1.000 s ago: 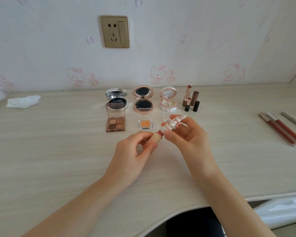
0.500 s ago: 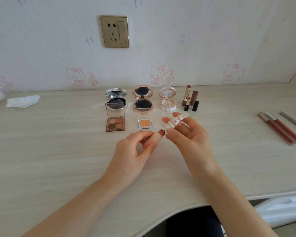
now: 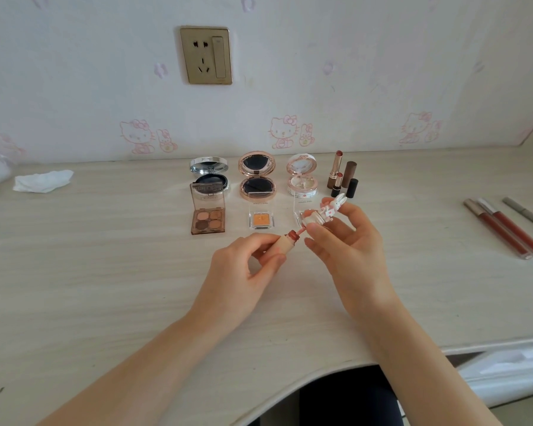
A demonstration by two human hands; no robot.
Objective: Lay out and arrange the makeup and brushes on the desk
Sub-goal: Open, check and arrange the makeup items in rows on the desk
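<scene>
My left hand (image 3: 243, 269) grips a small beige lip-gloss tube (image 3: 285, 244) with its open mouth pointing up and right. My right hand (image 3: 348, 244) pinches the tube's cap (image 3: 328, 210), which carries a white rabbit figure, with the applicator tip just outside the tube's mouth. Behind them on the desk (image 3: 105, 272) stand three open round compacts (image 3: 257, 175), an open eyeshadow quad (image 3: 208, 216), an orange single shadow (image 3: 261, 219) and uncapped lipsticks (image 3: 340, 175).
Three slim lip-gloss and pencil tubes (image 3: 505, 230) lie at the right. A crumpled tissue (image 3: 43, 180) sits at the far left by the wall. The desk's curved front edge (image 3: 290, 385) runs below my forearms.
My right hand has pulled the rabbit cap up and away from the tube, so the applicator has come out of the tube. My left hand has stayed in place.
</scene>
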